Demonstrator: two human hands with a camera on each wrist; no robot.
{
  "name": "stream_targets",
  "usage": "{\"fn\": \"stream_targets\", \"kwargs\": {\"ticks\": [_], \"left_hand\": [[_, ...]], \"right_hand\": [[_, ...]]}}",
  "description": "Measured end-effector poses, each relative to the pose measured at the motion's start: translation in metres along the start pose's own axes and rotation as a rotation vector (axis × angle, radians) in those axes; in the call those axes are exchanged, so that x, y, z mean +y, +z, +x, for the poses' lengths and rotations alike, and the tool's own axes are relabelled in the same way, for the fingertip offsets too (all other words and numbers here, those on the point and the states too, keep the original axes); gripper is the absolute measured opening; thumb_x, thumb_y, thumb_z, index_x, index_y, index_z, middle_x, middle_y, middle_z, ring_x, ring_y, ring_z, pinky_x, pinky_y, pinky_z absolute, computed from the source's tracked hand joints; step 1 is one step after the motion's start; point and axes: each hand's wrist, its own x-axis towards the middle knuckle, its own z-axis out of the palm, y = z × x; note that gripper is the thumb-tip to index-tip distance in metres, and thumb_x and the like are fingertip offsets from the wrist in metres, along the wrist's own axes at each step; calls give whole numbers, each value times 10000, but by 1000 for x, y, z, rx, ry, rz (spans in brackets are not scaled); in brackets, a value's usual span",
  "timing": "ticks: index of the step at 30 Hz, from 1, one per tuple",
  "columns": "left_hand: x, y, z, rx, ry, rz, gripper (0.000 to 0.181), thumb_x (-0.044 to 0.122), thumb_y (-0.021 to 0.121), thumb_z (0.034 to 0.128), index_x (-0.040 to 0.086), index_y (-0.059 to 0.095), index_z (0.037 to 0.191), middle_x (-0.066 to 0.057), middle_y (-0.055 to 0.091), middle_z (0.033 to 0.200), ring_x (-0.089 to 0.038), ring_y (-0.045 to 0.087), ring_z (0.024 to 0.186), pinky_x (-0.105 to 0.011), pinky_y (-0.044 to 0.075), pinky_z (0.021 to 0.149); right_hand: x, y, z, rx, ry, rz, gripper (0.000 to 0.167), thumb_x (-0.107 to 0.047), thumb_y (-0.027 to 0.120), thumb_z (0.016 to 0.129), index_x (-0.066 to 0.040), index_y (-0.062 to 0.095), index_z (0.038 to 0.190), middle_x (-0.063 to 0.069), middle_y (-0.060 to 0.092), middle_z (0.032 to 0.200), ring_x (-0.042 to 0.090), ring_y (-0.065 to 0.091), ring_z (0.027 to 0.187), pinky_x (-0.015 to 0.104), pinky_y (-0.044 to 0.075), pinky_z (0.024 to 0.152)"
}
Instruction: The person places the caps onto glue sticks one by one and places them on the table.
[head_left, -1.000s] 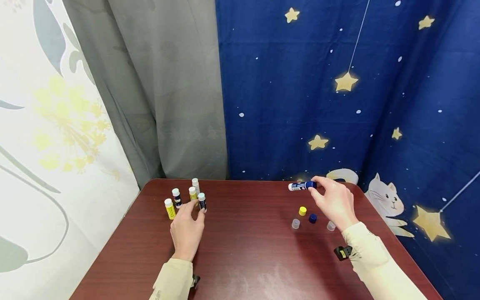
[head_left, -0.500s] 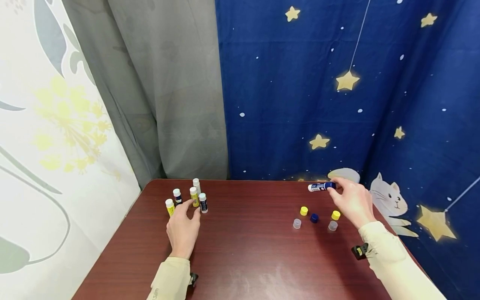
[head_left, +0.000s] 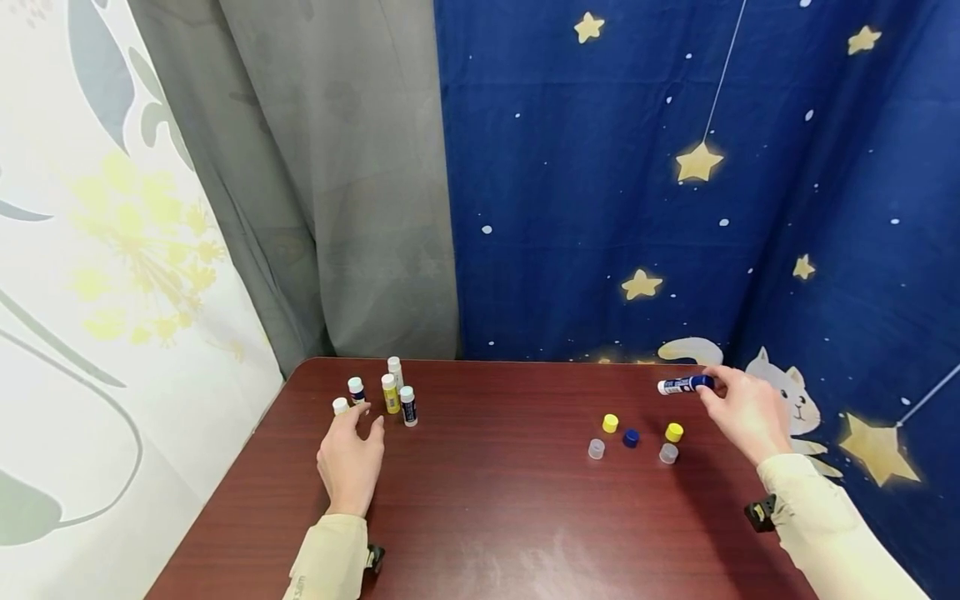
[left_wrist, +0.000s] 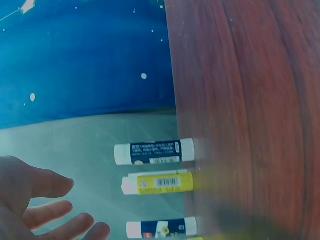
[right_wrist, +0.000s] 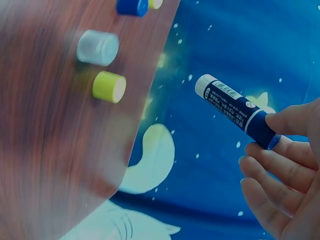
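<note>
My right hand (head_left: 750,414) pinches a navy glue stick (head_left: 678,385) at its blue-capped end, holding it level above the table's right side; the right wrist view shows thumb and fingers on the blue cap (right_wrist: 263,131). My left hand (head_left: 351,467) holds nothing, thumb and fingers apart. Just beyond it stand several upright glue sticks with white tops: a navy one (head_left: 408,408), a yellow one (head_left: 391,395), a white one (head_left: 395,368) and another navy one (head_left: 356,388). One more white top (head_left: 341,405) shows behind the left hand, its body hidden.
Below and left of the right hand, loose caps sit on the brown table (head_left: 495,475): a yellow cap (head_left: 611,423), a blue cap (head_left: 631,438), a clear cap (head_left: 596,449), a second yellow cap (head_left: 673,432) and a second clear cap (head_left: 668,453). Curtains hang behind the table.
My left hand has let go of the front navy glue stick and drawn back to the left. The right hand has carried its glue stick rightward, bringing a yellow cap into sight.
</note>
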Motion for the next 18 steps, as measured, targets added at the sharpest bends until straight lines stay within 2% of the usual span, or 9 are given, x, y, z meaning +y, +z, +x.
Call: {"fn": "stream_targets", "kwargs": {"ticks": [6,9,18], "left_hand": [[-9,-1,3,9,-36,12,288,213,774,888,136,733,1163,-92,709,1107,-307,681,916,-551,476,738],[-14,-1,3,6,-56,14,292,217,774,892,124,732,1165,-109,706,1096,-330,680,930,-562,473,749],[-24,-1,4,2,-102,23,262,220,773,893,91,726,1117,-123,695,1069,-368,661,937,-576,462,769]], "right_hand": [[13,-10,-1,-6,14,-31,241,-168,748,863,-72,719,1083,84,691,791,226,550,607,341,342,453],[19,-14,-1,-6,20,-52,224,-186,750,861,-92,730,1063,65,685,777,226,547,603,344,337,428],[40,-19,-8,-68,64,-62,193,-210,715,886,-116,724,1055,57,686,779,215,510,592,354,351,424]]}}
